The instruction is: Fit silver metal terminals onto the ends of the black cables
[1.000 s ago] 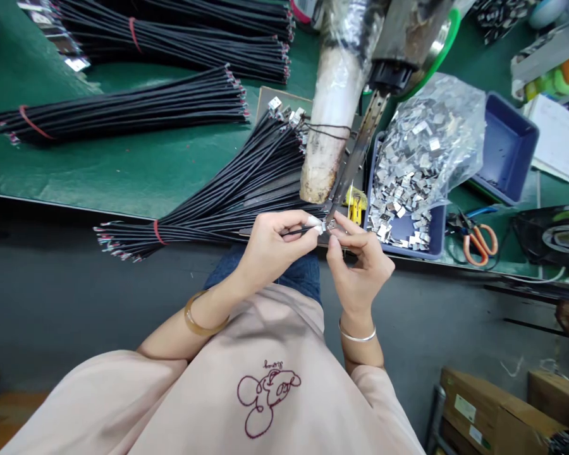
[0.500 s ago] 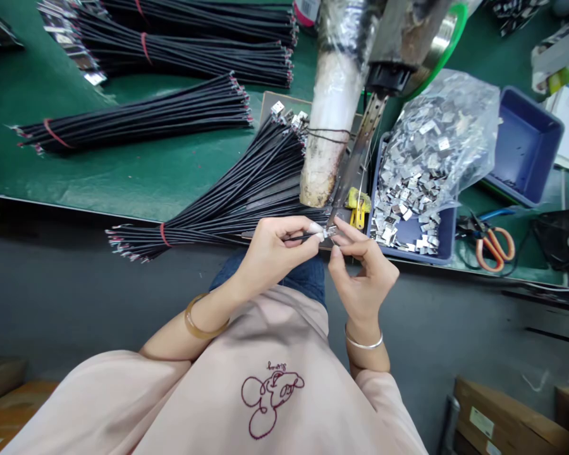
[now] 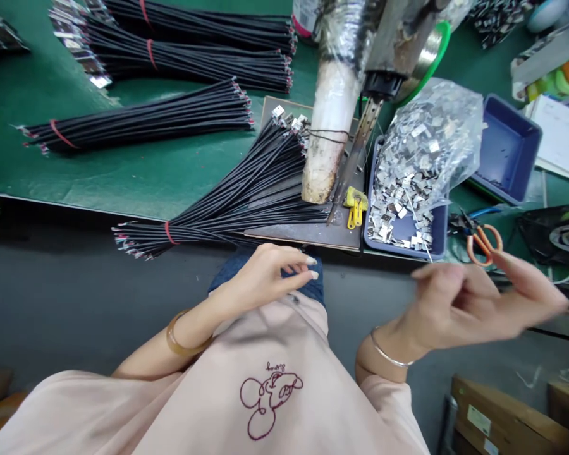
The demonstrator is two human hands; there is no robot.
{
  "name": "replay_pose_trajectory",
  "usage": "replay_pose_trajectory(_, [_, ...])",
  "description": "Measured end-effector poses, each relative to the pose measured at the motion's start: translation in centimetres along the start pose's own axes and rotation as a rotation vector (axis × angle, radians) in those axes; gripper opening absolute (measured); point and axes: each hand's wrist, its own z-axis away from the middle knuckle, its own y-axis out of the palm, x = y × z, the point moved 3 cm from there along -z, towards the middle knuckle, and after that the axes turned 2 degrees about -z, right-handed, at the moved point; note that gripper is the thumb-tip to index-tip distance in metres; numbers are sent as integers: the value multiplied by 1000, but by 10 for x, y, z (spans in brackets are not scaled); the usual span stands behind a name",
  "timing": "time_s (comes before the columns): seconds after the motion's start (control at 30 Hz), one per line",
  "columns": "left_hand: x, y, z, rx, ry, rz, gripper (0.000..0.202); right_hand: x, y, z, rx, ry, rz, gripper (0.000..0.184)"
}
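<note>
My left hand (image 3: 284, 273) hovers just off the table's front edge, thumb and fingers apart, with nothing between them. Out to the right, in front of the orange-handled pliers (image 3: 484, 245), my right hand (image 3: 474, 303) is blurred, thumb and forefinger pinched, other fingers stretched out. A thin solder wire (image 3: 420, 221) runs down across the blue parts tray to its fingertips. Black cables (image 3: 246, 189), tied with a red band, lie fanned on a brown board (image 3: 308, 235), some with metal connectors (image 3: 296, 123) on their far ends. Above them a soldering iron (image 3: 355, 151) points downward.
A blue tray (image 3: 440, 237) holds a plastic bag and many small metal pieces (image 3: 403, 183). Behind it is another blue tray (image 3: 509, 145). A yellow clip-like tool (image 3: 354, 212) lies beside the iron. More cable bundles (image 3: 146, 120) lie at the left; a green-rimmed spool (image 3: 436, 57) stands behind.
The cable end between my hands is let go and no longer in them. My right hand has swung right, away from the iron; my left has drawn back slightly towards my body and opened.
</note>
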Motion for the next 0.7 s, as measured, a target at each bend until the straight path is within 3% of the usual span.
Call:
replay_pose_trajectory(0.03, [1, -3, 1, -98, 27, 2, 13, -1, 0, -6, -107, 13, 61, 15])
replay_pose_trajectory(0.1, [1, -12, -1, -322, 142, -107, 11, -11, 14, -19, 60, 40, 197, 12])
replay_pose_trajectory(0.17, [0, -17, -8, -477, 257, -346, 13, -27, 24, -34, 147, 22, 344, 15])
replay_pose_trajectory(0.27, [6, -18, -27, -432, 257, -678, 16, -50, 34, -52, 255, 32, 379, 12])
replay_pose_trajectory(0.33, [12, -17, -37, -392, 228, -739, 20, -58, 39, -61, 376, 20, 348, 12])
replay_pose_trajectory(0.43, [16, -15, -40, -397, 253, -683, 26, -59, 44, -70, 551, -10, 402, 15])
replay_pose_trajectory(0.5, [15, -14, -35, -410, 288, -592, 25, -58, 41, -75, 600, -12, 487, 17])
replay_pose_trajectory(0.7, [3, -16, -16, -455, 354, -288, 19, -62, 21, -76, 551, 28, 584, 27])
